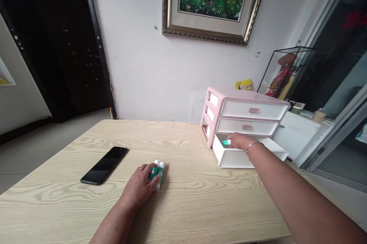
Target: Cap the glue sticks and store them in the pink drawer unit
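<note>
Two green and white tubes (159,175) lie side by side on the wooden table, with the fingers of my left hand (142,183) wrapped over them. At the right, my right hand (239,141) reaches into the open bottom drawer (236,159) of a pink and white drawer unit (248,119). A similar green and white tube (226,142) shows at the fingertips of that hand, inside the drawer. The drawer's wall and the hand itself hide part of the fingers. The two upper drawers are closed.
A black phone (104,165) lies on the table (183,205) to the left. Behind the drawer unit is a yellow packet (244,84). A glass case (283,72) stands at the back right, and a framed picture (206,31) hangs on the wall.
</note>
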A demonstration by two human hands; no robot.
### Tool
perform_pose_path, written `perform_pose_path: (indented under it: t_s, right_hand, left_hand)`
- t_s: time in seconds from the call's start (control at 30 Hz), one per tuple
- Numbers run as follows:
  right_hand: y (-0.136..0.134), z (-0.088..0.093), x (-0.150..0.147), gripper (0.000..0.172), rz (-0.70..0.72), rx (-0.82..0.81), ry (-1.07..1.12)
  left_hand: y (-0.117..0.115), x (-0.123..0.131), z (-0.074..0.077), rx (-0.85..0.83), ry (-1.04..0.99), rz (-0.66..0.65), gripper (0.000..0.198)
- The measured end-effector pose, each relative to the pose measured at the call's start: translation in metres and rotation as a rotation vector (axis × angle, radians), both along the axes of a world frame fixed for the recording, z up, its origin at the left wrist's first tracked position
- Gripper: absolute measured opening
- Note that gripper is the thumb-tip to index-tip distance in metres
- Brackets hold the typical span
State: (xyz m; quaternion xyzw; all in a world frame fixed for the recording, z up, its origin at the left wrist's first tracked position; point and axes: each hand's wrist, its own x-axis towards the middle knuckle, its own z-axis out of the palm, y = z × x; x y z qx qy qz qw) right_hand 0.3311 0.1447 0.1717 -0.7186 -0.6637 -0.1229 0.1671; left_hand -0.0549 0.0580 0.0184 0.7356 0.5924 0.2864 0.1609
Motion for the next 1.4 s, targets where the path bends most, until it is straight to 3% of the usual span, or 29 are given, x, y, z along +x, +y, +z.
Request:
perform_pose_path:
  t_s: [0.1, 0.2, 0.4, 0.53, 0.67, 0.8, 1.0, 1.1, 1.2, 1.3, 1.4]
  right_hand:
    - [-0.006, 0.006, -0.014, 0.023, 0.022, -0.046, 0.0]
    - [-0.026, 0.003, -0.051, 0.023, 0.082, -0.081, 0.014]
    - [-0.093, -0.04, -0.162, 0.039, 0.393, -0.359, 0.168]
    - [-0.108, -0.065, -0.208, 0.043, 0.448, -0.432, 0.173]
    - [-0.095, -0.078, -0.223, 0.04, 0.433, -0.419, 0.163]
    - [-0.079, -0.098, -0.224, 0.042, 0.488, -0.406, 0.035]
    - [-0.071, -0.139, -0.189, 0.03, 0.554, -0.277, -0.05]
    - [-0.07, -0.127, -0.153, 0.03, 0.548, -0.279, -0.051]
    - [-0.066, -0.088, -0.112, 0.036, 0.518, -0.236, -0.05]
    - [-0.058, -0.044, -0.073, 0.035, 0.36, -0.167, -0.024]
    - [-0.053, -0.012, -0.039, 0.033, 0.26, -0.12, -0.016]
  left_hand:
    - [-0.004, 0.003, 0.006, 0.013, 0.011, 0.012, 0.043]
    - [-0.006, 0.004, 0.011, -0.001, -0.022, 0.026, 0.045]
    - [-0.011, 0.004, 0.015, -0.089, -0.118, 0.101, 0.053]
    - [-0.017, 0.006, 0.022, -0.095, -0.165, 0.067, 0.05]
    - [-0.021, 0.007, 0.031, -0.109, -0.18, -0.005, 0.053]
    - [-0.017, 0.004, 0.028, -0.111, -0.146, -0.042, 0.051]
    - [-0.01, 0.001, 0.015, -0.09, -0.11, -0.039, 0.047]
    - [-0.009, 0.001, 0.015, -0.1, -0.094, -0.023, 0.049]
    - [-0.009, 0.001, 0.016, -0.107, -0.073, -0.016, 0.049]
    - [-0.009, 0.001, 0.017, -0.089, -0.053, -0.02, 0.047]
    - [-0.007, 0.001, 0.014, -0.067, -0.043, -0.017, 0.045]
